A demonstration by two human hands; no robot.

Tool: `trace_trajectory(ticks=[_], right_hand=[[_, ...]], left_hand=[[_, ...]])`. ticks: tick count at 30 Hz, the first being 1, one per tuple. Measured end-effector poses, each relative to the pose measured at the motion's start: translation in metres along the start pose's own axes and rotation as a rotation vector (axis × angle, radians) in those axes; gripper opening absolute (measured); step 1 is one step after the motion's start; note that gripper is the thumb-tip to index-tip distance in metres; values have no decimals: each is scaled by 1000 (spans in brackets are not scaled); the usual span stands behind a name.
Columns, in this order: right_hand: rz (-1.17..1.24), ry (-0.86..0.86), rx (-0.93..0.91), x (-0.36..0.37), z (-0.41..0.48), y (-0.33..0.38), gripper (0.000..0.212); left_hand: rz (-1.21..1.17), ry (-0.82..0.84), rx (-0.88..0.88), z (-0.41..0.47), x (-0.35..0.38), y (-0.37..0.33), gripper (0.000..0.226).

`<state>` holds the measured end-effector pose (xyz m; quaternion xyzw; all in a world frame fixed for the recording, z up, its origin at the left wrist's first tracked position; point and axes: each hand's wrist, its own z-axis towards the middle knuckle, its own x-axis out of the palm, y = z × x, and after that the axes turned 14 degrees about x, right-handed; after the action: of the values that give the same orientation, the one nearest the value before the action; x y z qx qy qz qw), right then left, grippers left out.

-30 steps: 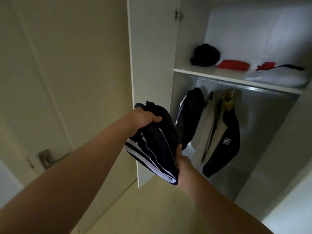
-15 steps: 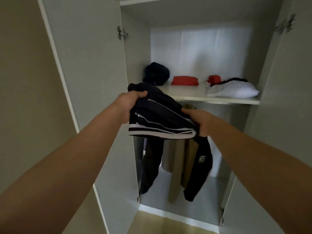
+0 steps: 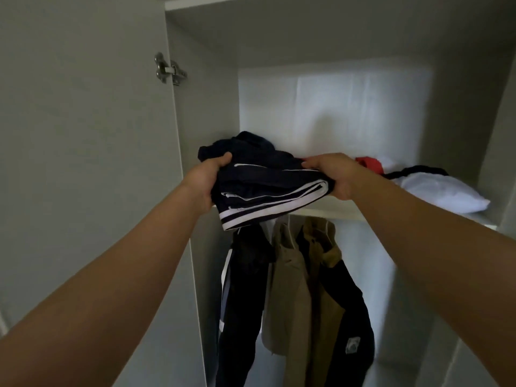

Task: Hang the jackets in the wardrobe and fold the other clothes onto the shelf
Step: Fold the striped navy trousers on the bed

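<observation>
So the folded dark striped garment (image 3: 268, 188) sits between left hand (image 3: 205, 180) and right hand (image 3: 333, 174), both gripping its ends at the shelf (image 3: 335, 209) edge.

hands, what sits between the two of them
The folded dark garment with white stripes, gripped at its ends by the left hand and right hand, in the head view.

The folded garment (image 3: 265, 188) sits at the left front edge of the shelf (image 3: 335, 209), its near part overhanging, gripped by the left hand (image 3: 203, 180) at its left end and the right hand (image 3: 332, 174) at its right. Behind it lies a bundled garment (image 3: 251, 141). Further right on the shelf are a small item (image 3: 370, 163) and a folded pile (image 3: 438, 191). Three jackets (image 3: 287, 289) hang side by side below the shelf. The open door (image 3: 83, 135) stands at left.
</observation>
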<state>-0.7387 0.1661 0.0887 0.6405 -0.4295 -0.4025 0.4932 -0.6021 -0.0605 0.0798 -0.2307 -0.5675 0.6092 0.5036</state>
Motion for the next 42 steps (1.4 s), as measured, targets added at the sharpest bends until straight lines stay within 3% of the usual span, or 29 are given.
trace_trajectory(ticks=[3, 6, 8, 10, 12, 14, 16, 19, 20, 22, 24, 27, 29, 35, 42], right_hand=[[-23, 12, -53, 6, 59, 33, 5], [-123, 0, -125, 17, 119, 64, 11], [-343, -83, -251, 29, 160, 75, 16], [-593, -203, -385, 45, 190, 74, 22], [-725, -157, -422, 63, 210, 61, 24], [-921, 29, -391, 80, 220, 43, 26], [-1147, 139, -351, 92, 226, 28, 25], [-1233, 55, -388, 97, 229, 20, 26], [-1218, 13, -416, 98, 229, 20, 26], [-1107, -67, -506, 103, 225, 23, 23], [-941, -44, -589, 113, 214, 26, 30], [-1009, 150, -578, 127, 202, 14, 41], [-1135, 171, -521, 129, 200, -3, 45], [-1144, 113, -500, 130, 194, -13, 41], [-1093, -4, -615, 133, 196, -30, 37]], left_hand=[[-21, -97, 18, 54, 9, 7, 37], [-92, -266, 103, 102, 11, 23, 45], [-57, -423, 191, 125, 13, 45, 51], [119, -531, 154, 139, 15, 72, 62], [287, -495, -63, 146, 10, 89, 62], [349, -348, -236, 147, -4, 88, 42], [549, -205, -258, 145, -23, 80, 40], [1220, -47, -7, 154, -43, 66, 56], [1432, -87, 145, 160, -45, 63, 54], [1582, -182, 505, 173, -40, 58, 40], [1575, -4, 680, 188, -36, 64, 34], [1496, 313, 416, 208, -46, 92, 45], [1423, 319, 271, 213, -56, 110, 51], [1369, 372, 184, 226, -62, 112, 64], [1304, 292, 247, 225, -63, 118, 55]])
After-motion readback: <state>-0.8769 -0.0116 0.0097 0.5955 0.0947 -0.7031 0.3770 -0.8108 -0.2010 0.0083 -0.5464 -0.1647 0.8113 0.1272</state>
